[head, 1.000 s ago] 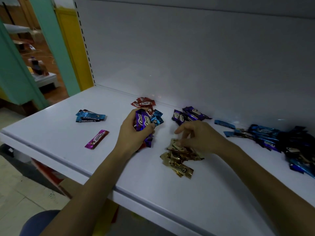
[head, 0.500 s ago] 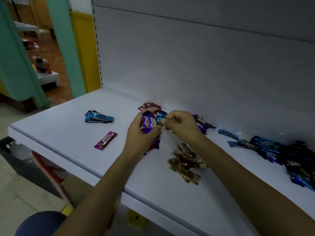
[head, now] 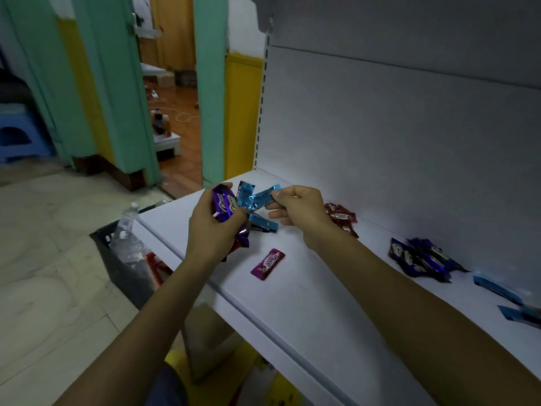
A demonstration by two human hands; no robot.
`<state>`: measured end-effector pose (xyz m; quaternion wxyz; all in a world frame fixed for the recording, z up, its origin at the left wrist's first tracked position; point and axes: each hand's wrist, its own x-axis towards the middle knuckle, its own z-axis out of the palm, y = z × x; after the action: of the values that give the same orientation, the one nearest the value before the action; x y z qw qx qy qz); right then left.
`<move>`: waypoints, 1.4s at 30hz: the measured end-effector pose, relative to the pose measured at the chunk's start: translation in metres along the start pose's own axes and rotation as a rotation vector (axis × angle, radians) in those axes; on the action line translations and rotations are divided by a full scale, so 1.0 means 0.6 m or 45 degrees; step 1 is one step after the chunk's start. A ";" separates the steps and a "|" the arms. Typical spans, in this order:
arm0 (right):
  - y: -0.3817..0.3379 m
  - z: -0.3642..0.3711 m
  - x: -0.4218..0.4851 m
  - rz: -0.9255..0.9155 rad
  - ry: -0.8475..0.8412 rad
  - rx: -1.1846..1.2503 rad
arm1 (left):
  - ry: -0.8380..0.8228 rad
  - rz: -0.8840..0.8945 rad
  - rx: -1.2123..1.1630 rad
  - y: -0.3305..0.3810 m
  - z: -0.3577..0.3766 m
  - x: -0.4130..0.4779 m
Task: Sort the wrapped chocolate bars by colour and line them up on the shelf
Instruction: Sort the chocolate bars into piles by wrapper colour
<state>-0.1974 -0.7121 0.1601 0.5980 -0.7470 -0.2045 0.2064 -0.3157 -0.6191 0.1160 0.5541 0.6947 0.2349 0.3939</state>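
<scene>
Sorting stood partway: the left hand [head: 216, 227] gripped a purple-and-blue bundle [head: 224, 205], and the right hand [head: 298, 213] pinched one blue bar [head: 265, 196] beside it. Under the fingers [head: 278, 214] lay blue bars [head: 263, 225]; the red pile [head: 341, 216] and purple pile [head: 421, 259] lay rightward — nothing was lined up.

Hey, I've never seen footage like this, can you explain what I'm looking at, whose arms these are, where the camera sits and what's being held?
No machine here: these are a person's two bare arms, filmed by a wide-angle camera worn on their head, looking forward and down. In front is a white shelf. The left hand grips a bunch of purple and blue wrapped chocolate bars. The right hand pinches one blue bar, whose far end meets that bunch. On the shelf lie a pink bar, red bars, a purple pile and blue bars at the right.
</scene>
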 end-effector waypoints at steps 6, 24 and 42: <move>0.050 0.042 0.064 0.153 0.077 -0.139 | -0.060 0.006 0.056 -0.037 -0.026 -0.004; 0.032 0.054 0.005 -0.236 -0.122 -0.015 | -0.036 0.090 0.134 -0.060 -0.027 -0.002; 0.059 0.048 0.018 -0.724 -0.117 -0.594 | -0.027 0.133 0.131 -0.056 -0.022 -0.001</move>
<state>-0.2025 -0.6900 0.1192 0.4353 -0.7665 -0.4721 0.0129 -0.3230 -0.6023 0.0846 0.4987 0.7377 0.2124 0.4025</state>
